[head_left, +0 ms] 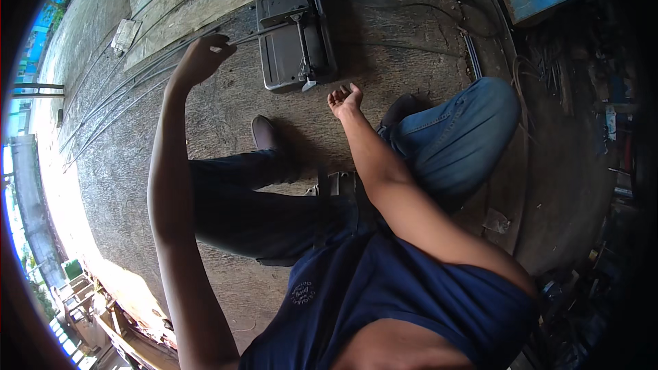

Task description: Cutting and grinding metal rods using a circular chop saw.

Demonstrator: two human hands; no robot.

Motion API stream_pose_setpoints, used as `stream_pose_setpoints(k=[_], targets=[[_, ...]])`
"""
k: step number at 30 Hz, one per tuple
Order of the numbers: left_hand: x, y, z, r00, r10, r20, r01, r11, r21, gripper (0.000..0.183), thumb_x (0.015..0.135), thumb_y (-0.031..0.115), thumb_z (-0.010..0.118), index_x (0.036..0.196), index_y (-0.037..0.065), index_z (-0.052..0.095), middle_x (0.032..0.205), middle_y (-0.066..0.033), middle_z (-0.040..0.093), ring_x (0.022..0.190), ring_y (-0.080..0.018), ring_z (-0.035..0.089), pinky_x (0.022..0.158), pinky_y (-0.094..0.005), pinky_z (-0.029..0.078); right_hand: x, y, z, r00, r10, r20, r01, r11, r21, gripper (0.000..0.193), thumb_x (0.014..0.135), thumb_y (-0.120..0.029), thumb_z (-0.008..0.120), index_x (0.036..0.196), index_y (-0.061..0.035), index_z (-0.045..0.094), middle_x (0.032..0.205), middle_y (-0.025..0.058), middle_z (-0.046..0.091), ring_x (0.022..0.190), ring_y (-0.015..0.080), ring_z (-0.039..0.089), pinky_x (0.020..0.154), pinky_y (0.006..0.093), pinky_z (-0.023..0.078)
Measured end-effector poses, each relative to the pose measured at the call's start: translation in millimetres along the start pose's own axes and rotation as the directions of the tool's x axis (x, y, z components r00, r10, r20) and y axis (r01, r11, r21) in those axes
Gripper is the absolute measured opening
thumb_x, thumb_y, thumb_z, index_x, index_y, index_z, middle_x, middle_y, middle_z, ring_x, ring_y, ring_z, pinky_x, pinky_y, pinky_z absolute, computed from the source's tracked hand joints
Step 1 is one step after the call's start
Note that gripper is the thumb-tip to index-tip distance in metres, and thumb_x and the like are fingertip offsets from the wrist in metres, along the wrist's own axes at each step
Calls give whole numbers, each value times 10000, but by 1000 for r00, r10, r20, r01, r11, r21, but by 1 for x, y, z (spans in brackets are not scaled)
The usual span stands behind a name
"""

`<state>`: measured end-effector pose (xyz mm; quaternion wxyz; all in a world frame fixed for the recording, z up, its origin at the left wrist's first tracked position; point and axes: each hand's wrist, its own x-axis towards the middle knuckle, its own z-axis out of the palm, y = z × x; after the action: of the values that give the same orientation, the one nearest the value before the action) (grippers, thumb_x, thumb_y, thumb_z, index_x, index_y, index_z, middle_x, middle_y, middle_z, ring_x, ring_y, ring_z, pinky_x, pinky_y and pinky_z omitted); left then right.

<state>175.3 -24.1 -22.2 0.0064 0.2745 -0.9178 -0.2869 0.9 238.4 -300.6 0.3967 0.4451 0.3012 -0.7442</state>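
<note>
My right fingers (334,98) curl loosely, half open and empty, just beside the handle (309,85) of the machine (284,55), which stands on the floor (223,113) ahead of me. My left fingers (213,39) bend near the rods (139,82) left of it; I cannot tell whether they grip one.

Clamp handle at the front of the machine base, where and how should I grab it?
Probably best to pinch the clamp handle by its pale tip, thumb against fingers, coming from the near right. The tip pokes out past the near edge of the machine base, so that side looks open. Your right hand is close by, apart from it.
</note>
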Motion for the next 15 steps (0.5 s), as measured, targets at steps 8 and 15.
stream_pose_setpoints(k=[8, 15], targets=[[2, 19, 5, 997, -67, 25, 64, 993, 104, 576, 870, 468, 627, 1245, 35, 574, 1132, -207, 644, 1016, -317, 647, 867, -389, 511, 9, 25, 7, 947, -320, -18, 247, 766, -594, 534, 827, -393, 594, 1183, -9, 490, 1146, 195, 552, 954, 367, 580, 836, 443, 478], [-13, 25, -4, 989, -106, 102, 93, 988, 123, 604, 885, 494, 596, 1303, 63, 527, 1202, -217, 604, 1069, -322, 621, 876, -398, 508, -83, 106, 17, 738, 110, 665, 570, 427, -702, 272, 846, -228, 596, 734, 19, 616, 590, 109, 619, 425, 185, 584, 400, 308, 463]])
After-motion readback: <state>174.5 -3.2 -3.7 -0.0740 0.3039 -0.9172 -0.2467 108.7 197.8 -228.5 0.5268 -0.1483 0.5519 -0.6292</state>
